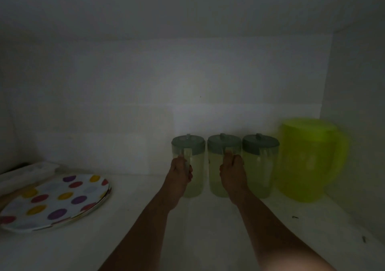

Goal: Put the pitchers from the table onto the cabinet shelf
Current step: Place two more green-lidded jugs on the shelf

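Observation:
Three clear pitchers with grey-green lids stand in a row at the back of the white cabinet shelf [145,218]. My left hand [179,175] grips the handle of the left pitcher [195,162]. The handle of the middle pitcher [216,166] is gripped by my right hand [232,172]. The right pitcher [260,166] stands untouched beside them. Both held pitchers rest upright on the shelf.
A big lime-green pitcher [308,160] fills the back right corner against the cabinet's side wall. At the left lies a stack of white plates with coloured dots [54,202], with a pale tray behind it. The cabinet interior is dim.

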